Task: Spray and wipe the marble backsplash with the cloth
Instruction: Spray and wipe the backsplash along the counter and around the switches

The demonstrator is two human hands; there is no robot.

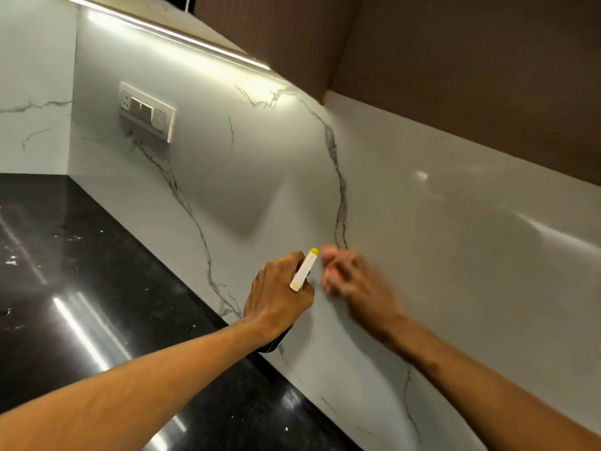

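My left hand (276,294) grips a spray bottle (304,270) whose white head with a yellow nozzle tip points up toward the white marble backsplash (260,177). The bottle's dark body shows just below my wrist. My right hand (351,278) is blurred right beside the nozzle, close to the wall, fingers loosely curled with nothing visible in them. No cloth is in view.
A glossy black countertop (81,271) runs along the left and bottom. A switch and socket plate (146,112) is mounted on the backsplash at the upper left. Brown wall cabinets (455,60) with a lit light strip (169,34) hang above.
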